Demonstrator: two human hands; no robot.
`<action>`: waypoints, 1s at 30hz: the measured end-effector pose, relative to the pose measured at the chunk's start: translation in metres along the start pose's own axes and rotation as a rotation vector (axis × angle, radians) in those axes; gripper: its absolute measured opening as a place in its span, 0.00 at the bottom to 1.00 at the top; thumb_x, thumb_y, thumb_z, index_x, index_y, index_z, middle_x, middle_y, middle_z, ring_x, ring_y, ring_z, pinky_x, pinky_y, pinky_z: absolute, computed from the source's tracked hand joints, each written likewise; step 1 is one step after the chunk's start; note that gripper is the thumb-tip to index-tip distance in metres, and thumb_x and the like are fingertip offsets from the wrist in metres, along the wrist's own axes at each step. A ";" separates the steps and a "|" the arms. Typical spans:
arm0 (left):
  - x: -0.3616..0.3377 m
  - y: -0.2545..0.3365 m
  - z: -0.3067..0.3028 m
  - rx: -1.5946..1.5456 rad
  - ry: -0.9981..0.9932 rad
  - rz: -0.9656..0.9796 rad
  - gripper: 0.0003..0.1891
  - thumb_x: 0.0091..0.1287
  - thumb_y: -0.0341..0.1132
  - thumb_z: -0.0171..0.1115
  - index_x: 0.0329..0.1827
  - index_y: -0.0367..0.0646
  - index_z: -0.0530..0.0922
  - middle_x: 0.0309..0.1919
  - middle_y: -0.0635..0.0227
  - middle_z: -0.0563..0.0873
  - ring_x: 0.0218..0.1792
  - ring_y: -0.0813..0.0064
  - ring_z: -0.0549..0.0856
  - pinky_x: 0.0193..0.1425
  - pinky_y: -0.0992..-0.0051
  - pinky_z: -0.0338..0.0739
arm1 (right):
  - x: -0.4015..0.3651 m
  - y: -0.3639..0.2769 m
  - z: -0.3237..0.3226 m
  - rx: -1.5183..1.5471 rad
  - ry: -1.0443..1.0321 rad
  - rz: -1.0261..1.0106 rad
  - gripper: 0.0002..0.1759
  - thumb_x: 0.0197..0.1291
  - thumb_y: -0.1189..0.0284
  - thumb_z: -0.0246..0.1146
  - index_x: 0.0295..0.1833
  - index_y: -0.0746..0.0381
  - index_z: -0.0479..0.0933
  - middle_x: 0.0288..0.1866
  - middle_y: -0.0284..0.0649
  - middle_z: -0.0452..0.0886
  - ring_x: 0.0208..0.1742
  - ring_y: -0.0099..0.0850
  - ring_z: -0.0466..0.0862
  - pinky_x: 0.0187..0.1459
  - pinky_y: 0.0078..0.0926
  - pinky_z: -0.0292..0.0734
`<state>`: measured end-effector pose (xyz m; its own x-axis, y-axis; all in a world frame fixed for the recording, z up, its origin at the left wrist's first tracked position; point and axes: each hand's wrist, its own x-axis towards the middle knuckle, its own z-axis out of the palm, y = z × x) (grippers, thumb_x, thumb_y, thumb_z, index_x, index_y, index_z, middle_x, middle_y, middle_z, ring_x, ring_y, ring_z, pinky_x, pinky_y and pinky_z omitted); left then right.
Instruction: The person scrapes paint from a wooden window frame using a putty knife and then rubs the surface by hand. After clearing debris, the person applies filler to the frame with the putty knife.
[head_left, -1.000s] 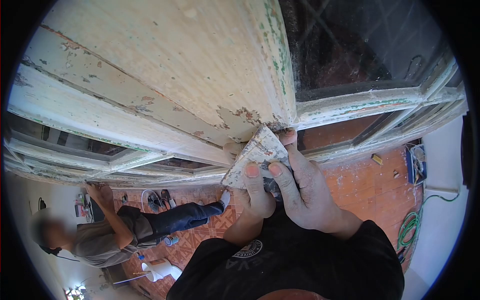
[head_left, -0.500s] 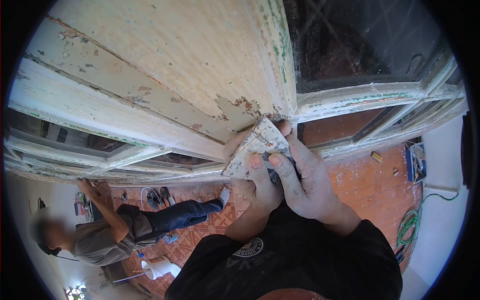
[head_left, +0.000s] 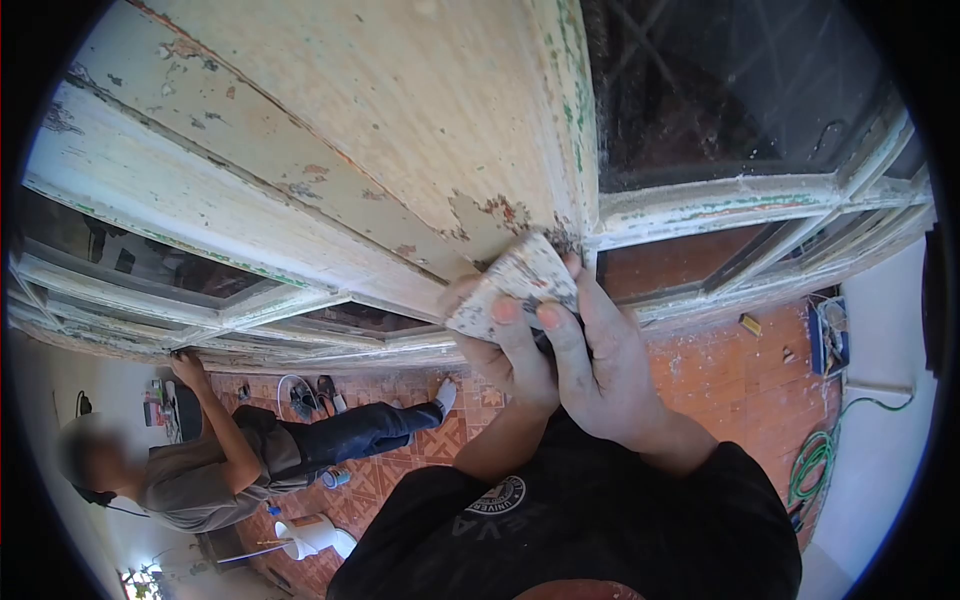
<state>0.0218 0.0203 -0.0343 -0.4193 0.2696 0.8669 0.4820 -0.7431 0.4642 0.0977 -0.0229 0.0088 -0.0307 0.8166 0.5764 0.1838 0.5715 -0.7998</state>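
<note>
— Up at the corner of the old door, what is that person holding?

— A paint-crusted scraper blade (head_left: 515, 288), wide edge upward. It is pressed against the wooden panel (head_left: 400, 130), right where the cream paint has flaked down to reddish wood, just beside the dark glass pane (head_left: 730, 90).

— Both hands on it?

— Both. The left hand (head_left: 505, 365) is closed round the lower part, with one fingertip flat on the blade's face. The right hand (head_left: 605, 375) grips it from the other side, a finger laid on the face next to the left one and the thumb hooked over the top corner. Both hands are dusty. I can't make out a handle; the palms cover it.

— Anyone else about?

— A co-worker (head_left: 200, 480) low on the left, leaning back with one hand (head_left: 185, 362) raised to the bottom rail of the same frame, legs stretched across the red tiled floor (head_left: 720, 370). Shoes (head_left: 310, 395) lie near the knees, and a green hose (head_left: 815, 465) is coiled well off to the right.
</note>
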 end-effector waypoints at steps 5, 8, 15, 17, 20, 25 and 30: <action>-0.003 -0.013 0.001 0.372 -0.021 0.331 0.25 0.64 0.33 0.61 0.59 0.39 0.59 0.47 0.47 0.72 0.43 0.61 0.80 0.39 0.70 0.78 | -0.005 0.010 -0.001 0.008 -0.003 -0.031 0.24 0.65 0.77 0.51 0.62 0.78 0.57 0.41 0.58 0.78 0.35 0.46 0.82 0.36 0.33 0.76; -0.003 -0.016 0.000 0.515 -0.035 0.460 0.26 0.63 0.33 0.62 0.59 0.40 0.59 0.48 0.46 0.70 0.44 0.59 0.80 0.38 0.69 0.79 | 0.001 0.002 0.000 0.013 0.021 -0.126 0.25 0.64 0.78 0.51 0.63 0.78 0.56 0.43 0.60 0.77 0.34 0.47 0.81 0.36 0.34 0.76; -0.010 -0.032 -0.007 0.409 -0.083 0.551 0.32 0.58 0.30 0.68 0.63 0.40 0.60 0.50 0.50 0.68 0.41 0.60 0.79 0.32 0.73 0.76 | -0.003 0.009 0.004 0.052 0.085 -0.093 0.23 0.63 0.76 0.53 0.61 0.74 0.61 0.29 0.58 0.78 0.27 0.52 0.80 0.29 0.38 0.76; -0.005 -0.019 -0.009 0.666 -0.063 0.584 0.28 0.58 0.31 0.67 0.60 0.40 0.63 0.49 0.52 0.69 0.40 0.60 0.79 0.31 0.73 0.76 | 0.001 0.002 0.003 -0.026 0.097 -0.122 0.24 0.63 0.76 0.53 0.62 0.74 0.60 0.29 0.57 0.78 0.26 0.52 0.80 0.28 0.39 0.75; 0.001 -0.006 -0.003 0.307 -0.140 0.347 0.28 0.59 0.33 0.67 0.60 0.39 0.63 0.47 0.52 0.69 0.39 0.60 0.79 0.30 0.74 0.75 | -0.003 0.012 0.001 0.048 0.059 -0.110 0.24 0.63 0.76 0.53 0.62 0.75 0.59 0.30 0.58 0.77 0.27 0.52 0.80 0.29 0.39 0.75; -0.002 -0.022 -0.002 0.523 -0.015 0.612 0.29 0.58 0.33 0.68 0.60 0.39 0.63 0.47 0.50 0.69 0.38 0.59 0.79 0.30 0.74 0.75 | 0.001 -0.002 -0.002 -0.025 0.031 -0.063 0.24 0.63 0.76 0.53 0.61 0.76 0.59 0.32 0.59 0.77 0.30 0.52 0.80 0.30 0.38 0.75; 0.003 -0.026 -0.001 0.460 -0.016 0.616 0.30 0.59 0.32 0.68 0.62 0.40 0.64 0.50 0.51 0.70 0.39 0.57 0.79 0.28 0.71 0.74 | 0.002 0.003 -0.004 -0.004 0.020 -0.075 0.24 0.64 0.75 0.53 0.61 0.76 0.59 0.32 0.57 0.78 0.29 0.51 0.81 0.30 0.38 0.75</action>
<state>0.0077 0.0395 -0.0439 0.0380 -0.0986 0.9944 0.8980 -0.4331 -0.0773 0.1017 -0.0198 0.0083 -0.0247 0.7695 0.6382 0.1858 0.6308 -0.7533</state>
